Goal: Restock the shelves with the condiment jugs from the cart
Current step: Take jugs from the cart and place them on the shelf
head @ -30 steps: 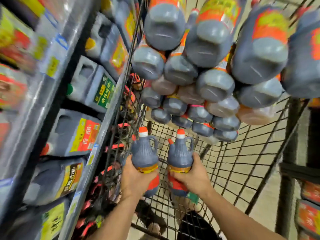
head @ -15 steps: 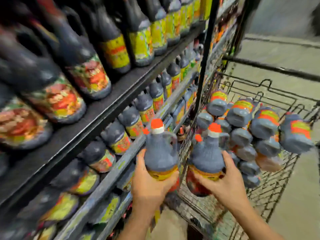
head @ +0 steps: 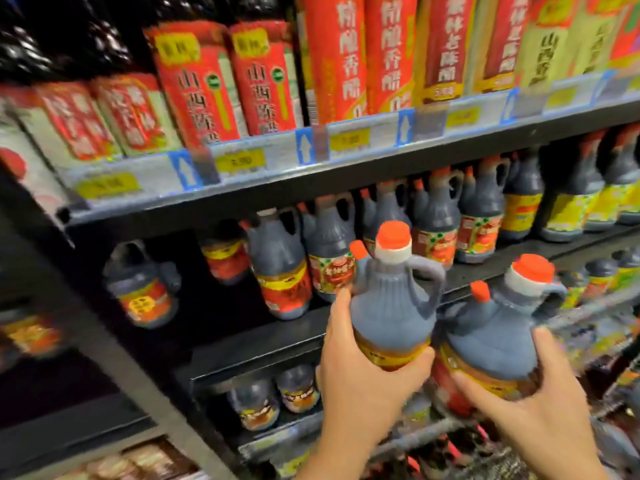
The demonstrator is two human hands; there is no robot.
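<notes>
Head view. Left hand grips a dark plastic jug with orange cap and loop handle low on its body, its fingers curled round the yellow-and-red label band. The jug is upright, held in the air before the black middle shelf. Right hand holds a second dark orange-capped jug, tilted rightward, fingers spread round its lower body. The two jugs touch. A row of similar shelved jugs stands behind them. Red-labelled packs sit on the shelf above, with blurred yellow price tags along its edge.

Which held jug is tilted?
The right jug, held by the right hand: its top leans rightward. The left jug in the left hand stands upright.
</notes>
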